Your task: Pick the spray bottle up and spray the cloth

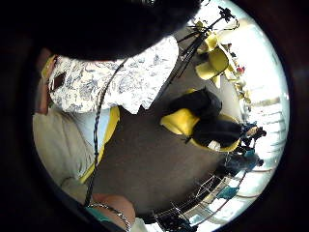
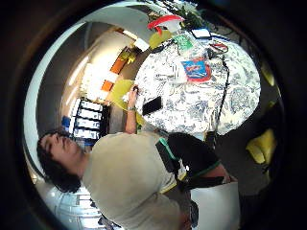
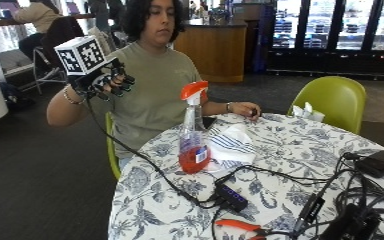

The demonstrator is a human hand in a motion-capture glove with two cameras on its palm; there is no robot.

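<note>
Here the bottle (image 3: pixel 193 131) stands upright at centre frame on the table (image 3: pixel 292 165), long axis vertical, its orange trigger head pointing toward frame right. The cloth (image 3: pixel 230 145) lies touching its right side. Your gloved hand (image 3: pixel 105 80) is raised at upper left, well apart from both, fingers loosely curled, holding nothing. Your bare hand (image 3: pixel 244 109) rests on the table's far edge.
</note>
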